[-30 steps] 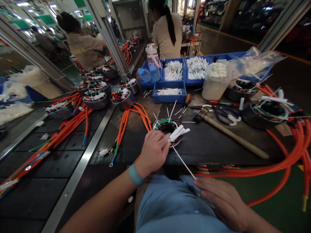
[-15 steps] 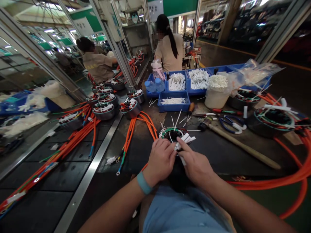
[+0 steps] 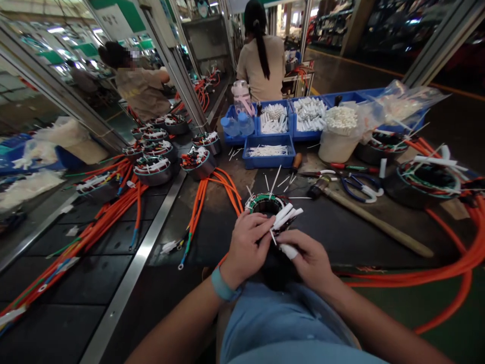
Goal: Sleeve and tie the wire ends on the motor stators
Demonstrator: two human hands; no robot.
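Note:
In front of me on the dark bench sits a wound motor stator (image 3: 261,198) with green and white windings; thin white strips stand up from its rim. Thick white sleeves (image 3: 285,216) stick out at its near right side. My left hand (image 3: 250,245) is closed around the near left rim, its index finger reaching to the sleeves. A narrow white strip (image 3: 273,237) points down between the two hands. My right hand (image 3: 308,255) is pinched at the near right edge, something white (image 3: 288,251) at its fingers, a covering or sleeve. What its fingertips grip is hidden.
Blue bins (image 3: 270,157) of white sleeves and strips stand behind. A mallet (image 3: 375,222), blue-handled scissors (image 3: 358,189) and a white tub (image 3: 335,146) lie right. Orange cables (image 3: 417,278) hang at the right edge. Other stators (image 3: 199,164) stand left. Two co-workers sit beyond.
My right fingers have drawn down and back from the sleeves to the stator's near edge. My left index finger now reaches toward the sleeves, and the narrow strip shows between my hands.

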